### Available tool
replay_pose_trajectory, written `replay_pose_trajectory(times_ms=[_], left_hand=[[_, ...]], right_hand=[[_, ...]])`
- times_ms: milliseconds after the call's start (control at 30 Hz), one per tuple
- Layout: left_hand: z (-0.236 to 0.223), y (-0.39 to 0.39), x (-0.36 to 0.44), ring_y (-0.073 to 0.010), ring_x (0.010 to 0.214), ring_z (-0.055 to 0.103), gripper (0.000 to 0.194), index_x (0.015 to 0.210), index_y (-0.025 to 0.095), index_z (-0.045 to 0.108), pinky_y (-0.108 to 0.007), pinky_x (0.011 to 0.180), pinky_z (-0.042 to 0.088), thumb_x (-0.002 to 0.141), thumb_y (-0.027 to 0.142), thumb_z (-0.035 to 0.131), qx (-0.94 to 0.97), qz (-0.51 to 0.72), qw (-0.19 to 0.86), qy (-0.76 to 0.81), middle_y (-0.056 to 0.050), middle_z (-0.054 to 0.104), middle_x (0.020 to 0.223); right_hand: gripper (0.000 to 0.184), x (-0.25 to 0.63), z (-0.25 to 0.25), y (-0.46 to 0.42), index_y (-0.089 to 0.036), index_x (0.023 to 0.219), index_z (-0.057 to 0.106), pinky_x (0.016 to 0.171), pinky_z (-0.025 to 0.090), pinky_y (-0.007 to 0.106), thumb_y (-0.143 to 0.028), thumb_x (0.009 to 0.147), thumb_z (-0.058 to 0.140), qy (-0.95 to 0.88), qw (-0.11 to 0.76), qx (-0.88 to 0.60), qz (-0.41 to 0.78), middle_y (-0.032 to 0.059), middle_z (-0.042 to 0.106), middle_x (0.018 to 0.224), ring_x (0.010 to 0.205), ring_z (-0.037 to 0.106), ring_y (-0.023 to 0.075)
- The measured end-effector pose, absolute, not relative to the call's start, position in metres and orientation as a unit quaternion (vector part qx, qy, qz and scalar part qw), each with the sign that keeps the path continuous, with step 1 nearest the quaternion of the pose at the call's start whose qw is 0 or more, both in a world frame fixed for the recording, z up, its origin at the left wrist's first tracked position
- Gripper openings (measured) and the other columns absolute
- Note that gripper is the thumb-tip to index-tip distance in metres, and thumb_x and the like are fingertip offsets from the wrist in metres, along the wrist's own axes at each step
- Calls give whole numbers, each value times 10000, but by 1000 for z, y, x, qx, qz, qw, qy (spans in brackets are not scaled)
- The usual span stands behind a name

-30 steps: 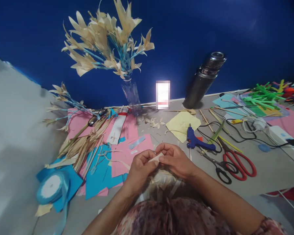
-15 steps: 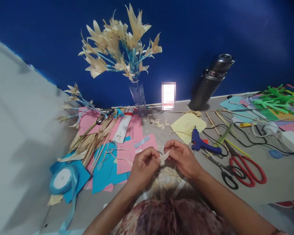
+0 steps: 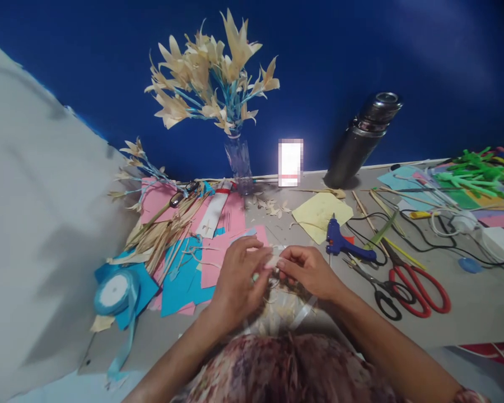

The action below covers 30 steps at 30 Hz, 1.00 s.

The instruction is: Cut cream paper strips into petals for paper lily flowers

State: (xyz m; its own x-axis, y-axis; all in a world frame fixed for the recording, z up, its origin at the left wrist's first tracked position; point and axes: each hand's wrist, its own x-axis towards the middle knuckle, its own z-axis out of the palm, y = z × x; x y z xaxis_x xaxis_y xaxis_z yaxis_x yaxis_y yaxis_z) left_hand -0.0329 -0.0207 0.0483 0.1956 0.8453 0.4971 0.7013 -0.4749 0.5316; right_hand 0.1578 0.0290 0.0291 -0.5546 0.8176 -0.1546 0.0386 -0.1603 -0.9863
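Note:
A small, pale cream strip point(image 3: 272, 261), like a piece of dried husk, is pinched between my two hands at the front of the table. My left hand point(image 3: 239, 277) has its fingers bent over the strip's left end, thumb below. On the other end, my right hand point(image 3: 313, 272) grips with thumb and forefinger. The fingertips cover much of the strip. Cream scraps point(image 3: 283, 308) lie beneath both hands. Left of them are pink paper point(image 3: 212, 274) and blue paper point(image 3: 180, 299). A blue glue gun point(image 3: 344, 244) rests beyond my right hand.
Black-handled scissors point(image 3: 388, 294) and red-handled scissors point(image 3: 428, 288) lie at the right. A ribbon roll point(image 3: 113, 291) sits at the left near dried husks point(image 3: 162, 221). Behind stand a plastic bottle point(image 3: 238, 168) of husk flowers point(image 3: 210, 61) and a dark flask point(image 3: 357, 148).
My left hand has turned, its fingers now stretching further over the cream strip, which is more covered. My right hand's fingers have closed in lower on it. The view has shifted slightly.

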Motion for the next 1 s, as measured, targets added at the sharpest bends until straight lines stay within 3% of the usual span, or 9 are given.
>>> replay_pose_trajectory(times_ms=[133, 300, 433, 600, 1000], left_hand=[[67, -18, -38, -233, 1120, 581, 261, 1157, 199, 613, -374, 947, 468, 906, 222, 546, 712, 333, 306, 537, -108, 641, 1161], [81, -10, -38, -165, 758, 564, 106, 835, 180, 642, -268, 666, 441, 863, 255, 571, 668, 247, 435, 551, -16, 621, 796], [69, -6, -36, -102, 592, 419, 201, 761, 154, 610, -221, 541, 304, 788, 337, 688, 574, 285, 579, 504, 41, 489, 639], [55, -7, -33, -87, 580, 398, 267, 744, 140, 608, -220, 544, 277, 744, 365, 753, 497, 333, 629, 496, 36, 492, 630], [37, -7, -34, -30, 400, 323, 375, 715, 135, 590, -185, 392, 189, 644, 406, 840, 364, 350, 761, 407, 53, 487, 536]], right_hand=[[258, 157, 32, 26, -164, 700, 620, 516, 363, 222, -347, 879, 591, -661, 278, -383, 582, -15, 583, 621, 542, 478, 104], [207, 157, 33, 22, -162, 693, 623, 516, 318, 229, -287, 854, 590, -721, 254, -377, 524, -23, 557, 612, 560, 444, 107], [133, 157, 32, 22, -169, 785, 643, 562, 372, 233, -295, 812, 672, -674, 294, -371, 566, -7, 603, 713, 625, 498, 122], [182, 157, 28, 25, -178, 842, 631, 604, 403, 234, -267, 743, 756, -598, 358, -359, 621, 0, 612, 787, 666, 516, 123], [329, 148, 16, 25, -146, 748, 637, 499, 326, 216, -346, 649, 879, -313, 292, -208, 880, -41, 542, 606, 479, 379, 57]])
